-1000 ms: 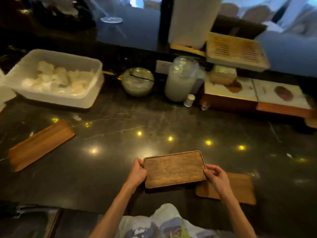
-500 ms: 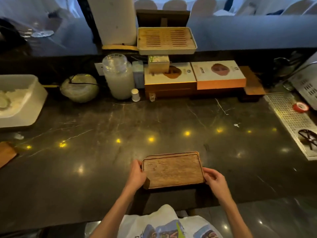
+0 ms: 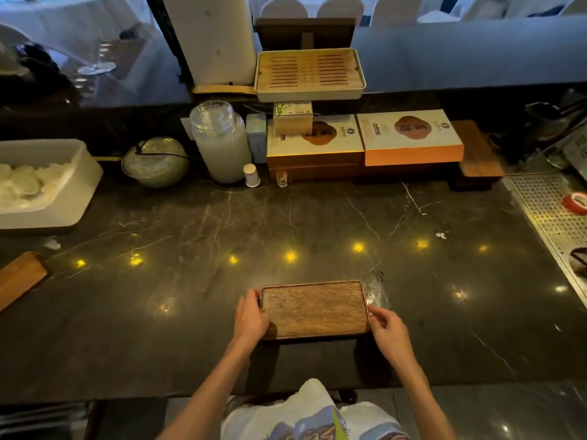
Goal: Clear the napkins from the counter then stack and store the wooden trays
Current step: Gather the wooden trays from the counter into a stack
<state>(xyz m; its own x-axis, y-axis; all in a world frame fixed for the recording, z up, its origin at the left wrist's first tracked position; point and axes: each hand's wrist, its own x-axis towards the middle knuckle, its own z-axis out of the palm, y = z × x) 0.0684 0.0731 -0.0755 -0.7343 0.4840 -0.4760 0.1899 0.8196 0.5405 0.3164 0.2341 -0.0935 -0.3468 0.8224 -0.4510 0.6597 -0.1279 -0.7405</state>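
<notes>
A rectangular wooden tray (image 3: 314, 308) lies near the front edge of the dark marble counter (image 3: 286, 223). It looks like a stack, with a second edge showing beneath it. My left hand (image 3: 251, 319) grips its left short end. My right hand (image 3: 386, 325) holds its right short end with curled fingers. Another wooden tray (image 3: 19, 277) lies at the far left edge of the view, partly cut off. A white plastic tub (image 3: 73, 185) with several white rolled napkins (image 3: 22, 185) stands at the back left.
Along the back stand a glass bowl (image 3: 155, 161), a tall glass jar (image 3: 220, 141), a small white bottle (image 3: 251, 175), two flat boxes (image 3: 365, 141) and a slatted tea tray (image 3: 309, 74). A perforated metal drain tray (image 3: 552, 217) with a red tape roll (image 3: 576, 203) runs along the right.
The view has swung right along the counter. The tray in my hands came to rest on top of the tray that lay at the right, and both hands stay on its ends.
</notes>
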